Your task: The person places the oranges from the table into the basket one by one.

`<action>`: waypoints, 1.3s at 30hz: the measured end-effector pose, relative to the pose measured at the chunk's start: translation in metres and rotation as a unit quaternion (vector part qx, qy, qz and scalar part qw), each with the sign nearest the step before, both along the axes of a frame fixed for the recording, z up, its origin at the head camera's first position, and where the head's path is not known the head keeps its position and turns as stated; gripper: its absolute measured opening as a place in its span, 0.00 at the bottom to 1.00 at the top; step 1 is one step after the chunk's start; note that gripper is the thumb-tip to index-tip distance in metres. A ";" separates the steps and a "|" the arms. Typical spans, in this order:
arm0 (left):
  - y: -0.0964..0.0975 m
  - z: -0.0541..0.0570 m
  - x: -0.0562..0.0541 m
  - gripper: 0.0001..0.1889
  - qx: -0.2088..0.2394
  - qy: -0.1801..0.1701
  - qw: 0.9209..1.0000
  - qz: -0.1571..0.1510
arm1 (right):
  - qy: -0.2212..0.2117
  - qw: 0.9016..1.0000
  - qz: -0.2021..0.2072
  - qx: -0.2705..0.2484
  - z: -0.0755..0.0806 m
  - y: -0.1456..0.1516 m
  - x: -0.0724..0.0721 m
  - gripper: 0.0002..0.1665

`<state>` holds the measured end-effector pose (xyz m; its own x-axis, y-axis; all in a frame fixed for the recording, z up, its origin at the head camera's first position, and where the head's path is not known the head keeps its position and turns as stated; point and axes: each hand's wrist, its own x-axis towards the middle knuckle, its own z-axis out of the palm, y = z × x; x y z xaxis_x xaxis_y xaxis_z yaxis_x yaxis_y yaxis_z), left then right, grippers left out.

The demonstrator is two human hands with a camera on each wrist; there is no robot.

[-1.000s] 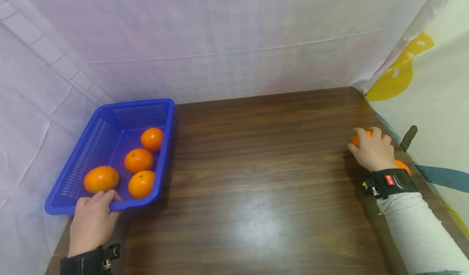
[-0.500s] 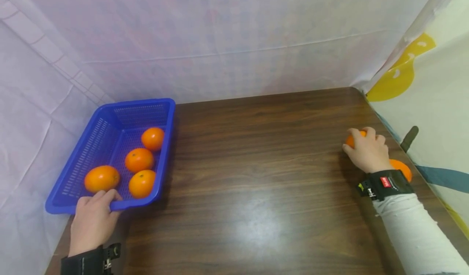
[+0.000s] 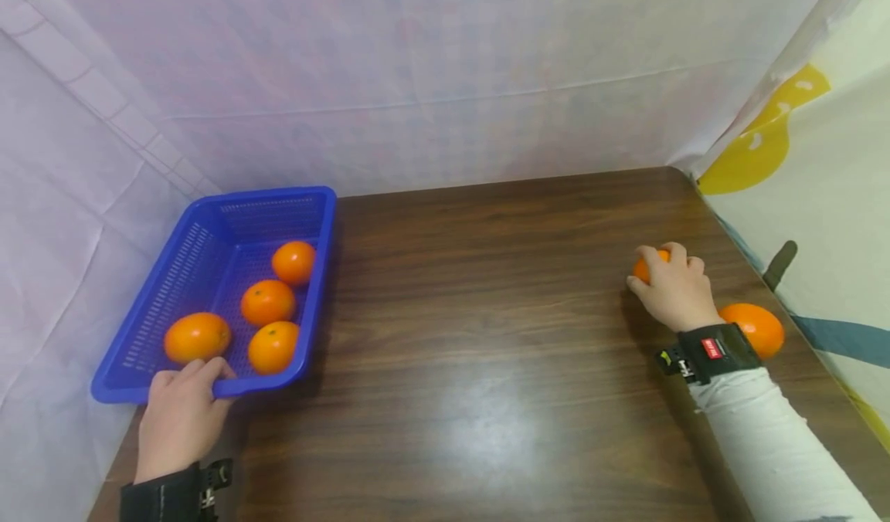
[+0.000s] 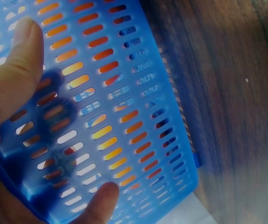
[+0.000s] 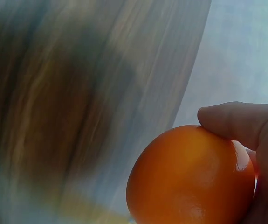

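My left hand [image 3: 182, 422] grips the near rim of a blue slotted plastic basket [image 3: 316, 306], its fingers over the edge and inside. In the left wrist view the thumb [image 4: 24, 60] lies against the slotted outer wall. Several oranges rest in the basket, among them a front-left orange [image 3: 198, 337] close to my fingertips. Over the right side of the table my right hand [image 3: 673, 290] holds another orange [image 5: 189, 177], thumb on one side, its other fingers mostly hidden in the right wrist view. A loose orange [image 3: 754, 329] lies beside the right wrist.
The brown wood-grain table [image 3: 487, 313] stretches between the two hands. A pale patterned cloth [image 3: 445, 74] hangs along the back and left. At the right edge hangs a white cloth [image 3: 848, 228] with yellow and teal shapes.
My right hand has moved left with its orange, leaving the loose orange by the wrist more fully in view. The left hand keeps its grip on the basket rim.
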<state>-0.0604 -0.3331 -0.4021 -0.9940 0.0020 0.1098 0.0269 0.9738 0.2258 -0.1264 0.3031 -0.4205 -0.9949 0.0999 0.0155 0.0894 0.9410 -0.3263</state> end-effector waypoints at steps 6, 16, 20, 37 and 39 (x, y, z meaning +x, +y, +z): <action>0.001 0.001 0.000 0.07 0.002 -0.003 1.000 0.003 | -0.005 1.000 0.009 -0.019 0.001 -0.012 -0.004 0.32; 0.001 0.002 0.000 0.06 0.002 -0.009 1.000 0.005 | 0.007 0.999 0.024 -0.023 0.001 -0.034 -0.012 0.32; 0.002 0.001 0.000 0.06 0.000 -0.008 1.000 0.005 | 0.010 0.999 0.032 -0.021 0.003 -0.042 -0.015 0.32; 0.003 0.003 0.000 0.06 -0.001 -0.015 1.000 0.020 | -0.004 0.998 0.064 -0.020 0.001 -0.080 -0.027 0.32; 0.003 0.004 0.000 0.06 0.001 -0.019 1.000 0.022 | -0.003 0.997 0.069 -0.016 0.001 -0.086 -0.029 0.33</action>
